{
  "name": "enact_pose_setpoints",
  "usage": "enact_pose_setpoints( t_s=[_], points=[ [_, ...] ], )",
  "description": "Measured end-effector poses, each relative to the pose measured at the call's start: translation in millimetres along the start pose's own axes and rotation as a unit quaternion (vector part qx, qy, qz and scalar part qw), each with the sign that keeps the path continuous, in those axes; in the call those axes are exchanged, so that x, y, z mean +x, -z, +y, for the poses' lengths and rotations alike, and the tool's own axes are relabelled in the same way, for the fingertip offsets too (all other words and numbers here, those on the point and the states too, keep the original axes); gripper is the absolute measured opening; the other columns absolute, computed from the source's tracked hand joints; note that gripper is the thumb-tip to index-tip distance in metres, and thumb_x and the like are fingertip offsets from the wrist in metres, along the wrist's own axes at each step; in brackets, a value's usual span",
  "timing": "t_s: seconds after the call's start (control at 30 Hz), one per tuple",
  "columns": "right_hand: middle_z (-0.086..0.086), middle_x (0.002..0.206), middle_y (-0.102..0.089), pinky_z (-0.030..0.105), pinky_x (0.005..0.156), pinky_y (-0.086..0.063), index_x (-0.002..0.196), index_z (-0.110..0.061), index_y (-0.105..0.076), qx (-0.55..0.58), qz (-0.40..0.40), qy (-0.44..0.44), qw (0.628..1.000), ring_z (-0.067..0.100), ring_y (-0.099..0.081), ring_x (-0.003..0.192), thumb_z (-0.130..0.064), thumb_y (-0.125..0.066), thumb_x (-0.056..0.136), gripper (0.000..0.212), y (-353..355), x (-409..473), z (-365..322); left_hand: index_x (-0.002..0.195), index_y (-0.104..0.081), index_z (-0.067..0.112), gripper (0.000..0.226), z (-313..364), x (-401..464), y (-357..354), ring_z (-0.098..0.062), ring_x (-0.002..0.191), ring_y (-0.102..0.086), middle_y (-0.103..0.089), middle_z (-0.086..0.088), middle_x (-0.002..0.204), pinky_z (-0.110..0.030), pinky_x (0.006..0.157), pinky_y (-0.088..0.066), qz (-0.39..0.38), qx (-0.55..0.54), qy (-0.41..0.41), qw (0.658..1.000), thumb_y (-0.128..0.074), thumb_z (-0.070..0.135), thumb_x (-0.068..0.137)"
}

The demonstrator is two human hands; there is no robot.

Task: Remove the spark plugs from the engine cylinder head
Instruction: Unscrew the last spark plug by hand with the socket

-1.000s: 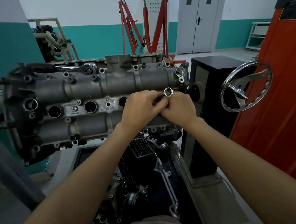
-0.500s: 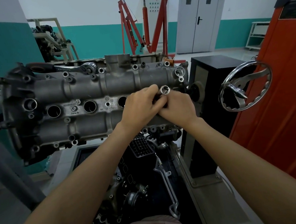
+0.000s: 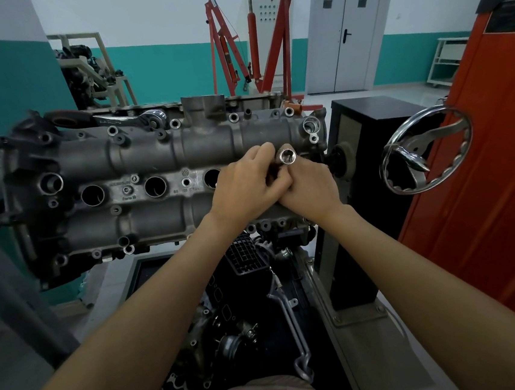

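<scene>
Both hands (image 3: 275,182) grip socket (image 3: 287,156), covering cylinder head's (image 3: 151,151) rightmost well.

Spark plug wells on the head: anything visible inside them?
Three wells show only dark bores, no plug visible. The hands, gripping a socket, cover where a fourth would be.

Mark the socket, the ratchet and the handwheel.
socket (image 3: 287,156), head view: on its open chrome mouth, above the hands.
ratchet (image 3: 152,116), head view: on its round head, on the engine's far edge.
handwheel (image 3: 400,140), head view: on its chrome rim, upper left.
</scene>
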State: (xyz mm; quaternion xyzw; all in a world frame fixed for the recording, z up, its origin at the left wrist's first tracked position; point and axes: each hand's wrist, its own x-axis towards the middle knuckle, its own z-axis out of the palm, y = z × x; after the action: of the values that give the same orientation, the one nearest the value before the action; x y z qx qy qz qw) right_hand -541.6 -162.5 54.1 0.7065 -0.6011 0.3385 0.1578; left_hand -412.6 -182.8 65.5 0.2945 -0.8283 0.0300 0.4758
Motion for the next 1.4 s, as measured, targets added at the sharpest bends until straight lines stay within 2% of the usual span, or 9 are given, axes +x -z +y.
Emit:
enact_pose_setpoints(
  t_s=[0.27,0.43,0.57,0.77,0.93,1.0,1.1,1.27,1.4],
  points=[
    [0.001,0.068,-0.064,0.023,0.049,-0.021,0.082,-0.015,-0.068,0.012,0.027,0.023,0.999,0.015,-0.051,0.058,-0.046,-0.031,0.077,0.049,5.0,-3.2,-3.7,0.061,-0.044,0.006,0.041,-4.2,0.5,-1.2,-0.022,0.048,-0.046,-0.046,-0.003,0.052,-0.034,0.047,-0.037,-0.005,-0.006,0.005,1.000,-0.062,0.032,0.087],
    [-0.018,0.056,-0.031,0.021,0.045,-0.023,0.075,-0.012,-0.054,0.019,0.022,0.028,0.999,0.008,-0.036,0.049,-0.028,-0.046,0.079,0.018,3.3,-3.4,-3.5,0.074,-0.033,0.014,0.026,0.7,-1.4,1.3,-0.016,0.047,-0.039,-0.039,0.005,0.060,-0.025,0.042,-0.028,-0.007,-0.012,-0.009,1.000,-0.046,0.035,0.083],
    [-0.007,0.064,-0.049,0.025,0.045,-0.030,0.088,-0.011,-0.047,0.013,0.003,0.000,1.000,0.016,-0.048,0.053,-0.036,-0.042,0.081,0.027,0.0,-0.6,-1.2,0.073,-0.033,0.014,0.026,0.3,-1.1,-0.6,-0.016,0.048,-0.036,-0.037,0.007,0.060,-0.026,0.045,-0.025,-0.007,0.003,-0.008,1.000,-0.042,0.034,0.086],
    [-0.002,0.066,-0.064,0.020,0.046,-0.020,0.077,-0.016,-0.069,0.019,0.032,0.022,0.999,0.012,-0.050,0.058,-0.049,-0.035,0.075,0.047,4.4,-2.5,-5.0,0.059,-0.045,0.004,0.044,-4.6,0.4,0.1,-0.026,0.047,-0.047,-0.048,-0.009,0.049,-0.036,0.048,-0.038,-0.001,-0.030,0.020,0.999,-0.059,0.036,0.086],
    [-0.016,0.058,-0.032,0.015,0.044,-0.013,0.063,-0.010,-0.058,0.010,0.070,0.054,0.996,0.008,-0.033,0.047,-0.021,-0.056,0.073,0.016,8.4,-4.9,-8.9,0.070,-0.033,0.013,0.030,0.3,-1.4,1.6,-0.017,0.048,-0.038,-0.036,0.005,0.058,-0.026,0.047,-0.026,0.000,-0.007,-0.016,1.000,-0.047,0.038,0.081],
    [-0.017,0.064,-0.033,0.017,0.042,-0.018,0.073,-0.010,-0.057,0.013,0.049,0.043,0.998,0.008,-0.036,0.049,-0.019,-0.055,0.076,0.010,6.8,-3.2,-7.5,0.073,-0.033,0.014,0.024,1.0,-1.9,1.3,-0.017,0.049,-0.039,-0.038,0.004,0.061,-0.024,0.045,-0.025,0.000,-0.006,-0.016,1.000,-0.043,0.034,0.080],
    [-0.010,0.070,-0.046,0.026,0.047,-0.032,0.088,-0.011,-0.054,-0.008,-0.009,-0.001,1.000,0.016,-0.051,0.058,-0.032,-0.045,0.083,0.024,1.1,-0.4,-2.1,0.072,-0.039,0.011,0.024,-0.4,-1.7,-0.8,-0.018,0.051,-0.043,-0.043,0.002,0.062,-0.027,0.046,-0.029,-0.002,0.001,0.004,1.000,-0.048,0.029,0.085],
    [-0.003,0.070,-0.062,0.024,0.052,-0.026,0.080,-0.016,-0.066,0.000,0.011,-0.001,1.000,0.014,-0.052,0.062,-0.054,-0.026,0.071,0.056,4.5,-1.1,-5.4,0.055,-0.040,0.010,0.042,-4.2,-0.5,-0.5,-0.020,0.045,-0.043,-0.040,0.000,0.047,-0.029,0.048,-0.030,0.007,-0.021,0.022,1.000,-0.061,0.027,0.087],
    [0.001,0.062,-0.060,0.018,0.046,-0.019,0.075,-0.012,-0.067,0.007,0.023,0.025,0.999,0.011,-0.042,0.054,-0.041,-0.035,0.078,0.043,6.3,-4.0,-5.1,0.061,-0.041,0.008,0.041,-3.3,-0.8,0.8,-0.020,0.047,-0.043,-0.042,0.000,0.052,-0.032,0.046,-0.034,0.000,-0.013,-0.002,1.000,-0.056,0.038,0.086]
  ],
)
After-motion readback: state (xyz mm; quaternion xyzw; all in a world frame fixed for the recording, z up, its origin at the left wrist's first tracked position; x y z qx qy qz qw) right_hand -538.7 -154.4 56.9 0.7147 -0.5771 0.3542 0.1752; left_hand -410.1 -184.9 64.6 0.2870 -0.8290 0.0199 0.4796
